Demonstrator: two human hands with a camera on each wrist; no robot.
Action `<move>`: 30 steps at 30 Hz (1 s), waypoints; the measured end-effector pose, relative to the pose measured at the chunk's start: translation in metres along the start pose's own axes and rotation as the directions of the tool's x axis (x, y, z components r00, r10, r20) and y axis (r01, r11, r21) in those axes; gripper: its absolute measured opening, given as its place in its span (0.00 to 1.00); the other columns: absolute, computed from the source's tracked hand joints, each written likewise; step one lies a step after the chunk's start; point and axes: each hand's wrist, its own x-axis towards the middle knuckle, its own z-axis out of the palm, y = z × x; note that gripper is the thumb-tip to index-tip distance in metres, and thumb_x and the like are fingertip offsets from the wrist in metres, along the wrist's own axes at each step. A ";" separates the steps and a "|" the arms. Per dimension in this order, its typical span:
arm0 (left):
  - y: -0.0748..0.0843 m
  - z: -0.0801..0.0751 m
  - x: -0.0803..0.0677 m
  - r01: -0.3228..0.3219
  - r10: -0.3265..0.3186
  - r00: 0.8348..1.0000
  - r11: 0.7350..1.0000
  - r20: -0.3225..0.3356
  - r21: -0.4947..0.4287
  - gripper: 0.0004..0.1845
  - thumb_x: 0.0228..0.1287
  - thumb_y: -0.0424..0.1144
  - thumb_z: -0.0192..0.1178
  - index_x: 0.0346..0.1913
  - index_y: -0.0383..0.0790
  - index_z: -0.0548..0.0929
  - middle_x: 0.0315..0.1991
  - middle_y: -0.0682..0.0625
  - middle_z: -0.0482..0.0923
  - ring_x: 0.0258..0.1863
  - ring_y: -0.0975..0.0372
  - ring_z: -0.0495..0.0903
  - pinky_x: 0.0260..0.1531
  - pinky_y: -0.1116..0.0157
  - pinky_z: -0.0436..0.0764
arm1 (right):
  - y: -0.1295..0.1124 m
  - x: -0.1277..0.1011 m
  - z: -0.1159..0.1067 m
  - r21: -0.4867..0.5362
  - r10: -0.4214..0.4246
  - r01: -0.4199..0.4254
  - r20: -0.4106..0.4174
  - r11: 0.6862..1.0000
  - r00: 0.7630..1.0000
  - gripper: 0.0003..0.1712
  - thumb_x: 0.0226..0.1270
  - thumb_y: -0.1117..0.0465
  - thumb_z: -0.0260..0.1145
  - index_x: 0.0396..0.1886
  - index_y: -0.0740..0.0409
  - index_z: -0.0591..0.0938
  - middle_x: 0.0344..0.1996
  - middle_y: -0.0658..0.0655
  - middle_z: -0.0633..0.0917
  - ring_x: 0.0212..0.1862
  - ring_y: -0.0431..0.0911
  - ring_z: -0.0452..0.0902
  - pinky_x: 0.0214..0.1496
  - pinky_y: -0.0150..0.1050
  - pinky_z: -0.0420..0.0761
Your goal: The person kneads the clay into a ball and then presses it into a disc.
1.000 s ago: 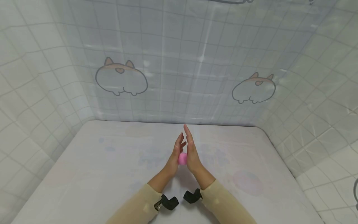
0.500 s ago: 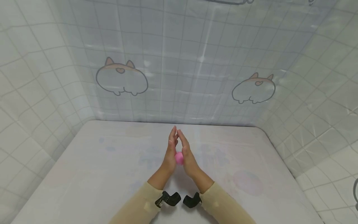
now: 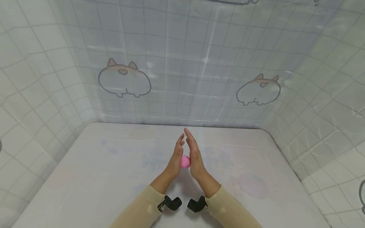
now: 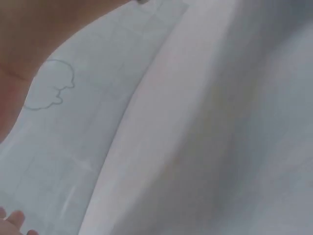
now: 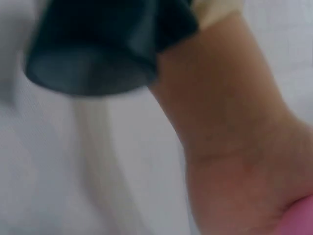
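Observation:
A smooth pink ball (image 3: 185,161), perhaps of modelling clay, sits pressed between my two palms in the head view. My left hand (image 3: 175,160) lies along its left side, fingers straight and pointing away from me. On the other side my right hand (image 3: 196,158) faces it, fingers also extended, its tips reaching a little farther than the left ones. The fingertips lean toward each other above the ball. In the right wrist view the pink ball (image 5: 299,219) shows at the lower right corner, against the base of the palm.
Under the hands is a table with a pale printed cover (image 3: 99,177). Gridded curtains with cartoon animal prints (image 3: 124,80) stand at the back and both sides. Small black wrist cameras (image 3: 197,204) jut inward from the beige sleeves (image 3: 228,209).
The palms rub against each other: both hands swing left with the ball, then back right. The fingertips slide past one another and the ball turns between the palms.

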 end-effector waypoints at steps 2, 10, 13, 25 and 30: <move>0.000 0.002 -0.002 0.004 -0.005 0.999 1.000 0.036 0.031 0.40 0.77 0.67 0.24 0.81 0.48 0.43 0.81 0.45 0.42 0.77 0.45 0.48 0.66 0.31 0.51 | 0.002 0.001 -0.002 -0.013 0.028 -0.029 -0.018 1.000 0.999 0.49 0.76 0.29 0.26 0.80 0.60 0.52 0.79 0.61 0.53 0.78 0.57 0.46 0.76 0.58 0.49; 0.009 0.007 -0.003 -0.068 0.081 0.989 0.992 0.123 -0.104 0.38 0.79 0.62 0.19 0.81 0.42 0.42 0.81 0.44 0.39 0.76 0.40 0.48 0.71 0.37 0.46 | 0.018 0.003 -0.010 -0.057 0.104 -0.106 -0.041 0.993 0.994 0.51 0.74 0.26 0.27 0.81 0.58 0.51 0.79 0.61 0.51 0.78 0.58 0.45 0.75 0.62 0.47; 0.014 0.007 -0.003 -0.093 0.106 0.990 0.987 0.094 -0.130 0.39 0.78 0.64 0.18 0.81 0.42 0.43 0.81 0.43 0.40 0.76 0.40 0.48 0.71 0.38 0.46 | 0.024 0.003 -0.012 -0.066 0.127 -0.129 -0.025 0.989 0.992 0.52 0.73 0.25 0.27 0.81 0.58 0.50 0.79 0.60 0.51 0.78 0.59 0.45 0.75 0.62 0.46; 0.015 0.001 0.007 -0.182 0.176 0.981 0.980 -0.082 -0.080 0.40 0.78 0.65 0.20 0.81 0.42 0.43 0.81 0.44 0.40 0.77 0.45 0.47 0.71 0.39 0.47 | 0.020 -0.005 0.002 0.016 0.074 -0.076 0.106 0.997 0.992 0.50 0.77 0.29 0.28 0.81 0.62 0.46 0.80 0.62 0.48 0.79 0.59 0.40 0.75 0.64 0.45; 0.007 -0.003 0.012 -0.133 0.117 0.981 0.987 -0.156 -0.094 0.42 0.74 0.70 0.25 0.81 0.49 0.44 0.80 0.46 0.43 0.77 0.47 0.48 0.70 0.36 0.46 | 0.016 -0.007 0.006 0.055 0.038 -0.046 0.148 0.997 0.988 0.49 0.78 0.30 0.27 0.80 0.63 0.46 0.79 0.64 0.48 0.79 0.58 0.40 0.76 0.61 0.45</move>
